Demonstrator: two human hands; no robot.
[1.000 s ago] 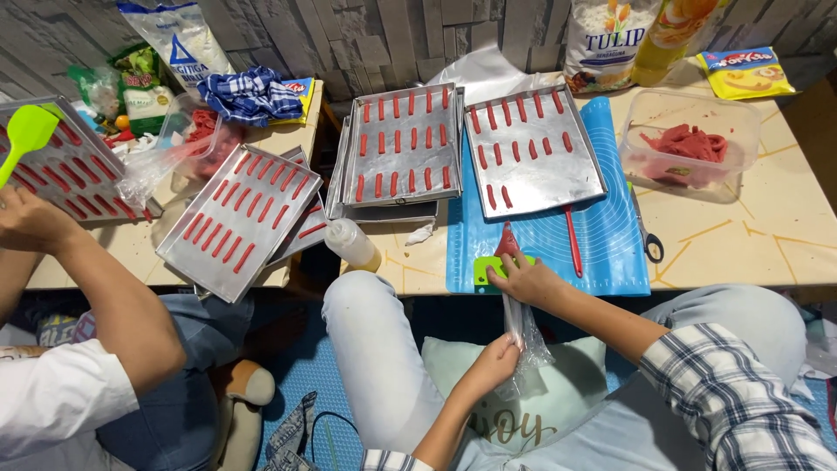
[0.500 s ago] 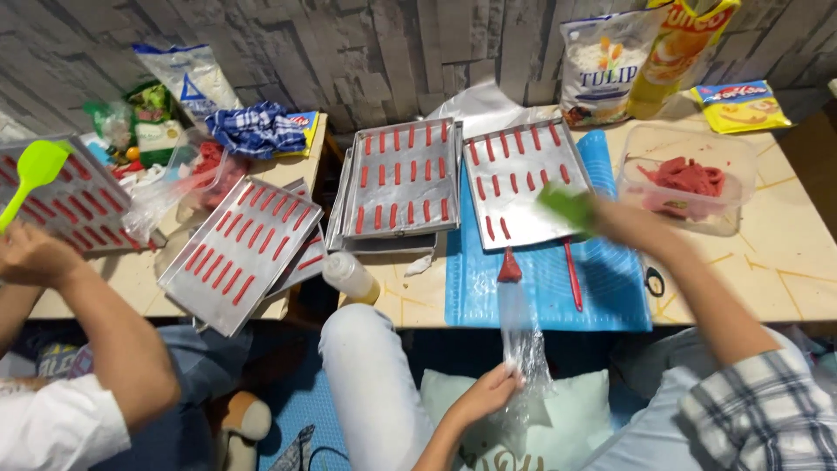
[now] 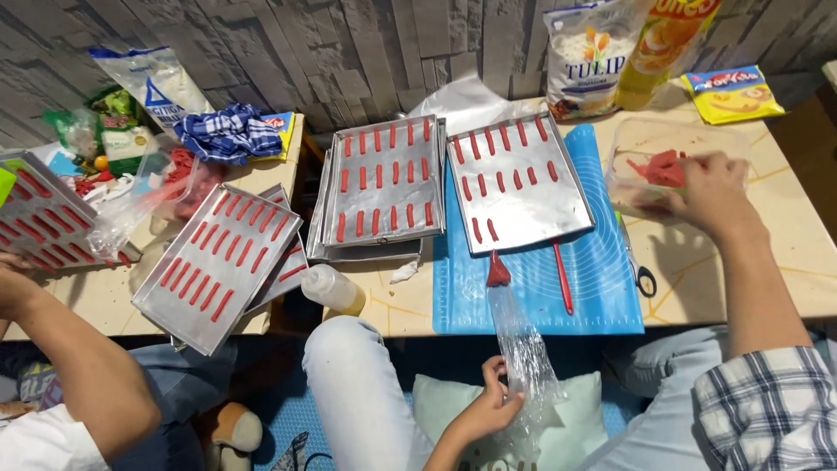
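My left hand (image 3: 488,406) grasping a crinkly clear piping bag (image 3: 520,349), red-tipped, my right hand (image 3: 711,192) curled into a clear plastic tub (image 3: 645,139) of red dough (image 3: 664,167)

My left hand (image 3: 484,410) pinches the clear piping bag (image 3: 520,349); my right hand (image 3: 711,196) reaches into the plastic container (image 3: 641,144) of red dough.

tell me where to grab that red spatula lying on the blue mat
Grip the red spatula at its lower handle end, coming from above and the near table edge. It lies flat, nearly lengthwise toward you on the blue mat; its top end sits close under the baking tray.
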